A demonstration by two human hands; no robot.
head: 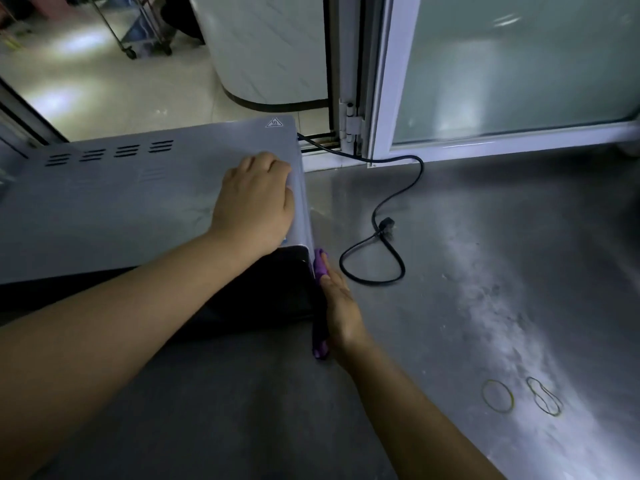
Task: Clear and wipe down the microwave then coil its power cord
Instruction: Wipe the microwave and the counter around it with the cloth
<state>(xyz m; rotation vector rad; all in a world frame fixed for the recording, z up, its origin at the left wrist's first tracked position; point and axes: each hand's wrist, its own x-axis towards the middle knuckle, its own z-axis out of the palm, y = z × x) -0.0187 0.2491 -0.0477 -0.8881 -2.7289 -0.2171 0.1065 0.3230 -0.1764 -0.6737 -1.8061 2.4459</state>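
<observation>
A grey microwave (pixel 121 202) stands on a steel counter (pixel 485 271), its dark door facing me. My left hand (pixel 256 202) lies palm down on the top near the right edge, fingers curled over that edge. My right hand (pixel 341 306) presses a purple cloth (pixel 320 265) flat against the microwave's right side, low down by the front corner. The black power cord (pixel 381 209) runs from the rear right corner across the counter in a loose loop, and its plug (pixel 386 225) lies free on the steel.
Two rubber bands (pixel 498 394) lie on the counter at the lower right. A white-framed frosted glass window (pixel 519 64) stands behind the counter. Beyond it I see a tiled floor, a white curved cabinet (pixel 270 46) and a wheeled metal cart (pixel 138 36).
</observation>
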